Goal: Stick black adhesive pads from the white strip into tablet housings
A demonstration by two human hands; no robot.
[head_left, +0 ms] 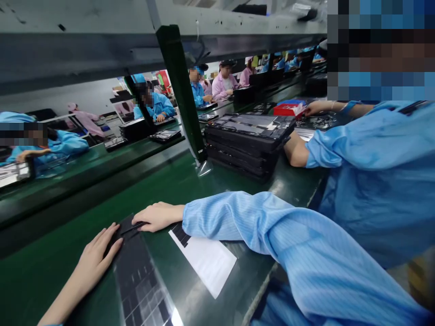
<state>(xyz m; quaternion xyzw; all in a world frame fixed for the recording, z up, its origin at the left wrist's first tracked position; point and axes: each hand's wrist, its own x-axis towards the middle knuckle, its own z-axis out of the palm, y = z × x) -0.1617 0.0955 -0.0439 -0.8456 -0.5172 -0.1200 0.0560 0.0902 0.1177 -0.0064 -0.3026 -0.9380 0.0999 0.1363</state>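
Note:
A long sheet of black rectangular pieces under glossy clear film (pixel 144 283) lies on the green bench in front of me. Across its far end runs a thin black strip (pixel 131 230). My left hand (pixel 97 256) rests at the sheet's left edge, fingers stretched out and thumb apart, close to the strip's left end. From the right, my right hand (pixel 158 217) reaches over with fingertips and thumb closed at the strip's other end. Beside my right forearm lies a white backing sheet (pixel 207 262) with a few black pieces on it, partly under the sleeve.
A stack of black trays holding device parts (pixel 249 140) stands beyond my right arm, next to a green post (pixel 181 90). At right, a co-worker's arm (pixel 319 108) reaches toward a red box (pixel 285 109). A shelf (pixel 102 59) hangs overhead.

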